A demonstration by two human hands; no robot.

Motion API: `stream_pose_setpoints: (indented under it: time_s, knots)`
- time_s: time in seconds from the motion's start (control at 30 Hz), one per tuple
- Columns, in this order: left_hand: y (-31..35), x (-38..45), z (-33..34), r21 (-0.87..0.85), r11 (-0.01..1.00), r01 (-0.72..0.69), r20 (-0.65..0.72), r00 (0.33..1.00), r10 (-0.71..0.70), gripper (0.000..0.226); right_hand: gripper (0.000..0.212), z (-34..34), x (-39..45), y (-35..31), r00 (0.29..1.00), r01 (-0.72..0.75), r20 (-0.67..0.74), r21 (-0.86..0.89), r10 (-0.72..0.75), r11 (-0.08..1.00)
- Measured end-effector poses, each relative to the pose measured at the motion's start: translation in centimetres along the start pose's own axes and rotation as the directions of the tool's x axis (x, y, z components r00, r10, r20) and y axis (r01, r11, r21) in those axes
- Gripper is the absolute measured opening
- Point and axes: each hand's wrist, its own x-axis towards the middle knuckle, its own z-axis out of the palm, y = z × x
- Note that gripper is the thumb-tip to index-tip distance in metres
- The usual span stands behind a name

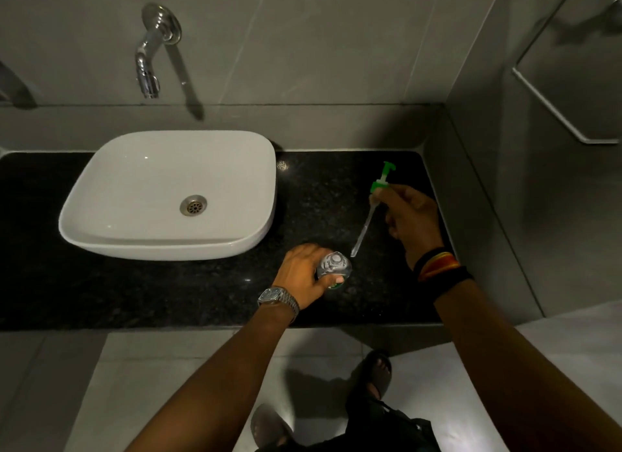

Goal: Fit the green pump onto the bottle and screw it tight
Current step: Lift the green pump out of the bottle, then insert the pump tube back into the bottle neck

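A clear bottle [335,265] stands upright on the black granite counter [168,290], its round open neck facing up. My left hand [303,275] is wrapped around its left side, thumb across the front. My right hand [409,216] holds the green pump [382,179] by its collar, above and to the right of the bottle. The pump head points away from me. Its clear dip tube [361,231] slants down and left, with the tip just right of the bottle's neck and outside it.
A white vessel basin [168,236] sits on the counter to the left, with a chrome wall tap [148,64] above it. A grey tiled wall closes the counter on the right. The counter's front edge runs just below my left wrist.
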Motion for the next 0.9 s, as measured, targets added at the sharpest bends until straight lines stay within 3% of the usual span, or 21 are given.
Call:
stream_pose_setpoints:
  time_s: [0.2, 0.43, 0.63, 0.77, 0.9]
  knots:
    - [0.0, 0.0, -0.2, 0.012, 1.000, -0.008, 0.012, 1.000, 0.007, 0.045, 0.024, 2.1, -2.2, 1.0, 0.996, 0.084, 0.023, 0.125, -0.088, 0.989]
    - [-0.3, 0.0, -0.1, 0.026, 1.000, -0.017, 0.001, 1.000, 0.017, 0.046, 0.028, 3.2, -2.2, 3.6, 0.994, 0.102, 0.030, 0.030, -0.103, 0.994]
    - [-0.3, -0.1, -0.1, 0.019, 1.000, -0.021, -0.014, 1.000, 0.022, 0.048, 0.025, 2.6, -4.3, 7.9, 0.952, 0.304, 0.133, -0.306, -0.276, 0.902]
    - [-0.4, -0.1, -0.1, 0.023, 0.999, -0.028, -0.011, 1.000, 0.029, 0.050, 0.037, 2.1, -4.4, 9.7, 0.965, 0.262, 0.154, -0.538, -0.212, 0.801]
    - [-0.4, -0.1, -0.1, 0.019, 0.999, -0.034, -0.008, 0.999, 0.034, 0.051, 0.041, 2.1, -3.9, 9.6, 0.956, 0.291, 0.210, -0.586, -0.205, 0.756]
